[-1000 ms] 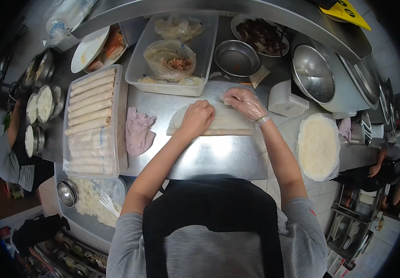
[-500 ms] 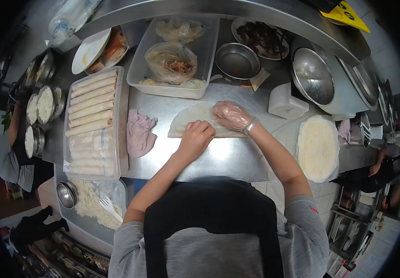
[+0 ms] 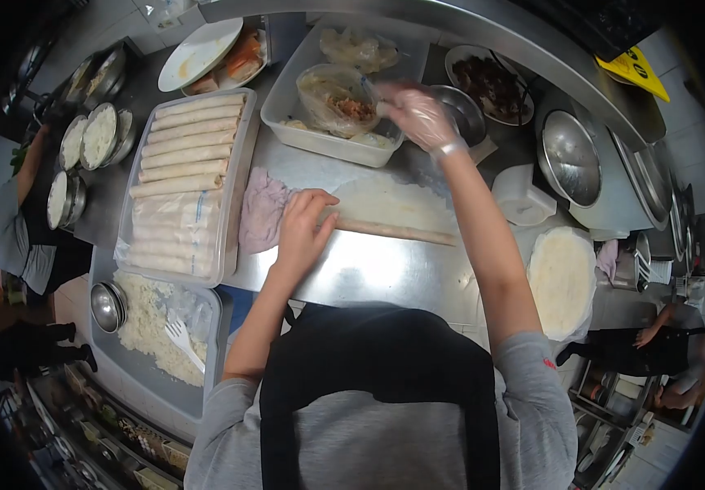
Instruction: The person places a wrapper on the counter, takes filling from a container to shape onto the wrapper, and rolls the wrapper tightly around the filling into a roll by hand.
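Note:
A thin pale wrapper sheet (image 3: 397, 202) lies on the steel table, its near edge rolled into a long, narrow brownish roll (image 3: 397, 232). My bare left hand (image 3: 307, 222) rests at the left end of this wrapper, thumb and fingers apart. In a clear plastic glove, my right hand (image 3: 419, 114) is over the right side of a plastic tub (image 3: 332, 140). Its fingertips are smeared by motion, beside a plastic bag (image 3: 328, 86) of reddish-brown filling (image 3: 351, 108). Whether they hold anything cannot be made out.
A container of finished rolls (image 3: 181, 155) stands left, beside a pink cloth (image 3: 261, 214). Stacked round wrappers (image 3: 562, 282) lie right. Metal bowls (image 3: 571, 159) and a plate of dark food (image 3: 489, 86) stand behind. A steel shelf (image 3: 450, 31) overhangs the back. Other people stand at both sides.
My right hand has left the wrapper and moved up to the tub. My left hand has shifted left to the wrapper's end, its fingers spreading. The rolled edge is now uncovered. The camera view has turned slightly.

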Demonstrator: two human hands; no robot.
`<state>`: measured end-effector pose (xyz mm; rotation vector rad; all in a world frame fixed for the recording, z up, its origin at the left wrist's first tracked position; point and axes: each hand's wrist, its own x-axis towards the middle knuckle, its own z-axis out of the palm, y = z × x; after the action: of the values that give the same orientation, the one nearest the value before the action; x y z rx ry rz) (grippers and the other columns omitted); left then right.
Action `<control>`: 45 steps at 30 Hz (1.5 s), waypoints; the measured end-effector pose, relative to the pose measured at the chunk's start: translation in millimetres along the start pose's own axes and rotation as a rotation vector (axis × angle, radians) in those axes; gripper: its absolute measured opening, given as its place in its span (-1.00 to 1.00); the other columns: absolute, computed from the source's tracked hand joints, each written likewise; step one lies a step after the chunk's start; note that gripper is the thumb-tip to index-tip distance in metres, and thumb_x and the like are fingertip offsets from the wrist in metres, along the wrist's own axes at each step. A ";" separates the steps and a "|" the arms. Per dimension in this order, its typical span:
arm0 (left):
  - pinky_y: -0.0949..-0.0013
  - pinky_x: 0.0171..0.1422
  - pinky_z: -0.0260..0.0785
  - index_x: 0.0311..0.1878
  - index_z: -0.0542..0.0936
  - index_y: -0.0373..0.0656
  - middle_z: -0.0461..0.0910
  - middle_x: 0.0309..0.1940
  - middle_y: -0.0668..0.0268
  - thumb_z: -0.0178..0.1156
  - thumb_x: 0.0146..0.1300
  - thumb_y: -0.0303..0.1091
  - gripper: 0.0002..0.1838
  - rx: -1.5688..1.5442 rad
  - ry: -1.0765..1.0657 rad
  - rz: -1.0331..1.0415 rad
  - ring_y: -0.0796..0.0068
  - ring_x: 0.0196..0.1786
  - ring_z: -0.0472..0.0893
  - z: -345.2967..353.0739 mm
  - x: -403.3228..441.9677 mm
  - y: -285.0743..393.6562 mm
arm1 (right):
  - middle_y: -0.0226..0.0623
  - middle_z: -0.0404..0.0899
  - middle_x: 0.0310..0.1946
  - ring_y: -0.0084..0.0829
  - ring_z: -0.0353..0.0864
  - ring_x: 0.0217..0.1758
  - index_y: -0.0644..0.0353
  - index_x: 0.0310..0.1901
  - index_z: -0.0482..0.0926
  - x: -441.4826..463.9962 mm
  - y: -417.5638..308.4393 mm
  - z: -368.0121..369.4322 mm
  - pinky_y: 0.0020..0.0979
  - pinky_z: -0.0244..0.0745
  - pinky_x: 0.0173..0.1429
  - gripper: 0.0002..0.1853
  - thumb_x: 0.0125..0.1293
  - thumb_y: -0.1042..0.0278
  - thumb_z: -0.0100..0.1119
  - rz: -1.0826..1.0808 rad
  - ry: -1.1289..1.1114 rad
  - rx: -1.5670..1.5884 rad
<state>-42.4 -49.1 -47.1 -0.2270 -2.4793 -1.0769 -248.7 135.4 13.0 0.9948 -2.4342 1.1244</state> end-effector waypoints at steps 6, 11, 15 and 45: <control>0.20 0.10 0.37 -0.16 0.59 -0.24 0.56 -0.14 0.14 0.28 0.09 -0.40 -0.76 -0.022 -0.258 -0.003 0.10 -0.02 0.53 -7.7 3.0 -5.9 | -0.03 0.60 -0.32 -0.10 0.60 -0.24 0.25 -0.12 0.62 -24.5 -40.3 7.9 -0.29 0.50 -0.09 -0.73 0.28 0.24 0.13 -0.018 -0.182 0.252; 0.14 0.07 0.39 -0.18 0.58 -0.21 0.54 -0.20 0.15 0.37 0.01 -0.28 -0.68 0.025 -0.555 0.161 0.11 -0.02 0.52 32.0 14.3 -17.3 | -0.01 0.63 -0.31 0.02 0.60 -0.21 0.23 -0.30 0.60 -78.6 -18.1 58.6 -0.09 0.48 -0.09 -0.78 0.26 0.25 0.08 -0.022 -0.664 0.026; 0.13 0.00 0.40 -0.35 0.54 -0.17 0.53 -0.29 0.22 0.39 -0.07 -0.28 -0.73 0.135 -0.566 0.052 0.14 -0.09 0.51 23.7 20.0 -16.0 | 0.02 0.62 -0.31 0.03 0.60 -0.17 0.25 -0.35 0.57 -88.4 -0.4 67.2 -0.05 0.45 -0.04 -0.75 0.28 0.22 0.05 0.132 -0.561 -0.103; 0.19 -0.07 0.42 -0.32 0.59 -0.27 0.58 -0.34 0.14 0.48 -0.13 -0.33 -0.67 0.047 -0.467 0.089 0.11 -0.18 0.56 67.9 9.7 4.0 | 0.01 0.53 -0.27 0.01 0.51 -0.15 0.25 -0.22 0.48 -101.7 57.0 15.3 -0.11 0.37 -0.02 -0.73 0.36 0.19 -0.04 0.054 -0.779 -0.064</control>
<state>-71.4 2.9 -81.5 -0.6321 -2.8621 -1.0170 -214.0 198.1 -80.2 1.5780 -3.0617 0.7410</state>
